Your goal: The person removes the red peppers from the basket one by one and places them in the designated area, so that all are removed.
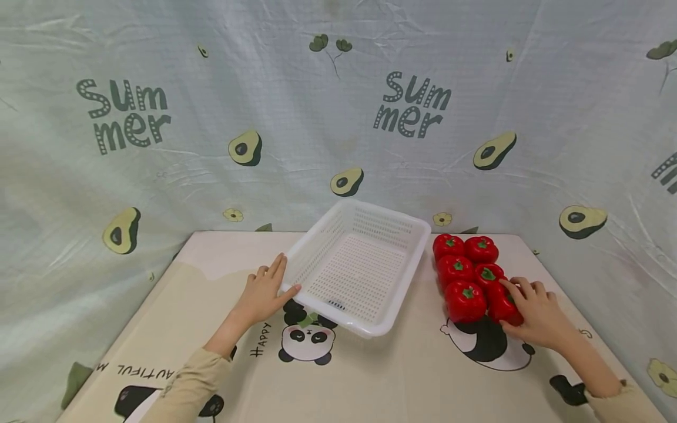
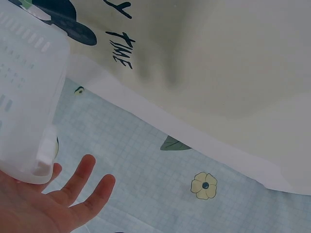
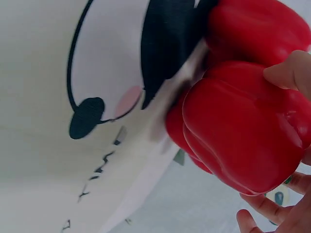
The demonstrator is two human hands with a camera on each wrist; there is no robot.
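Observation:
A white plastic basket [image 1: 365, 326] with slotted walls sits at the middle of the table, turned at an angle. My left hand [image 1: 264, 294] rests against its near left corner, thumb at the front rim and fingers along the left side. In the left wrist view, spread, fairly straight fingers [image 2: 85, 170] show beside the basket wall [image 2: 29, 97]. Several red bell peppers [image 1: 465, 302] stand close together right of the basket. At their near right, my right hand [image 1: 542, 314] grips one bell pepper [image 3: 243, 131] between thumb and fingers; it appears tilted in the right wrist view.
A pale cloth [image 1: 296, 88] printed with avocados hangs behind and at both sides of the table. The cream tabletop [image 1: 391, 388] carries printed pandas and lettering. The basket's right rim lies near the back peppers.

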